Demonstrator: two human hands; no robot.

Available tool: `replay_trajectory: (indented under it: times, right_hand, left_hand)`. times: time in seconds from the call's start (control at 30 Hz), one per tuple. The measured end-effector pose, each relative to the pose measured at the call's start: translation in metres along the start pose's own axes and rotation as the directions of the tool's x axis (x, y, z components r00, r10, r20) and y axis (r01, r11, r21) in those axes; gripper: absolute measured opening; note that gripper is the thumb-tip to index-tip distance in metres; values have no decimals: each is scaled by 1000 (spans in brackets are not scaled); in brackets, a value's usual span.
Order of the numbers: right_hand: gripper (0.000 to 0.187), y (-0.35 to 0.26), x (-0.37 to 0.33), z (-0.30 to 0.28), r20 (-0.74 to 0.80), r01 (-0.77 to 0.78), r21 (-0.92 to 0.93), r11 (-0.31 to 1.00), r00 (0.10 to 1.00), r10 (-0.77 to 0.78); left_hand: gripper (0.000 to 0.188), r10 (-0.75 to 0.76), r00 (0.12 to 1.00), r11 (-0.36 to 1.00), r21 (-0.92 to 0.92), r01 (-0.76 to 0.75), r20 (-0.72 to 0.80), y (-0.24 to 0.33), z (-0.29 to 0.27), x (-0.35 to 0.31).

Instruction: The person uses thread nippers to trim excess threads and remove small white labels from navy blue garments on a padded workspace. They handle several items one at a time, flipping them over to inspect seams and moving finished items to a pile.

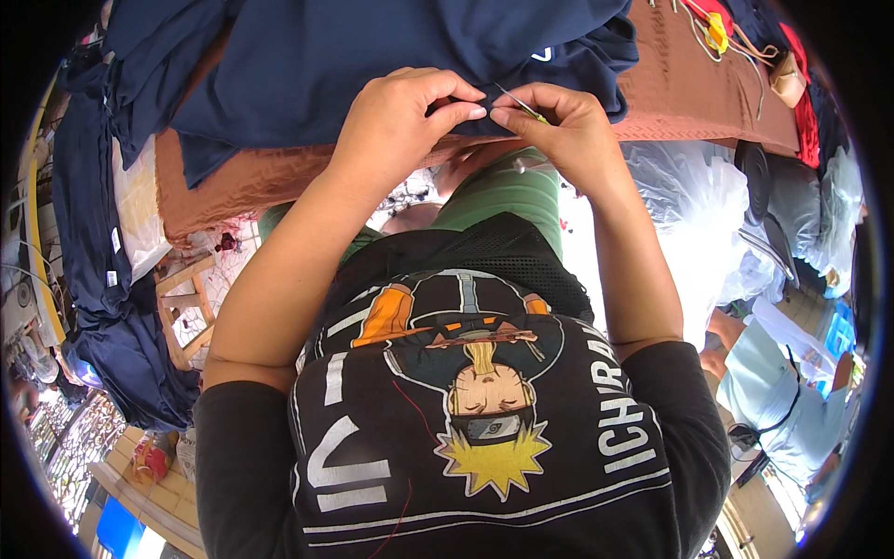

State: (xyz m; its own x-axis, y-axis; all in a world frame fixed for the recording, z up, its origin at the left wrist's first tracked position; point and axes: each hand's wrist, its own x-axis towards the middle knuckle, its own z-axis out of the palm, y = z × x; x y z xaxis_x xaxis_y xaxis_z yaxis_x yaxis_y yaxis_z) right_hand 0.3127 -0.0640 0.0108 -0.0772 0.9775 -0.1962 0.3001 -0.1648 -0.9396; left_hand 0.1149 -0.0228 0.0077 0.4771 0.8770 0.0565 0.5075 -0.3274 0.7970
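Dark navy fabric [345,56], with a small white mark near its right side, is spread over the table in front of me. At its near edge my left hand [396,116] is closed in a pinch, with a bit of the fabric between thumb and forefinger. Close beside it, my right hand [570,129] grips a slim pointed metal tool with a yellow-green handle [538,115]. The tool's tip points up and left, by the pinched fabric. Its exact kind is too small to make out.
A brown patterned cloth [684,84] covers the table. Yellow and pale cords [717,33] lie at its far right. More navy fabric [88,214] hangs at the left, above a wooden frame [186,312]. Clear plastic bags [684,200] stand at the right. Another person [782,391] is at the lower right.
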Motion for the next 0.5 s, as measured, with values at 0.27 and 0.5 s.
replay_trajectory:
  times: [0.27,0.5]
  right_hand:
    - [25,8,0,-1,-6,-9,-137,990,1000,8]
    - [24,-40,0,-30,190,307,-575,759,952,-241]
  left_hand:
    - [16,200,978,967,150,-206,52,-4,-1,14]
    - [18,126,954,991,-1,-131,274,-7,-16,32]
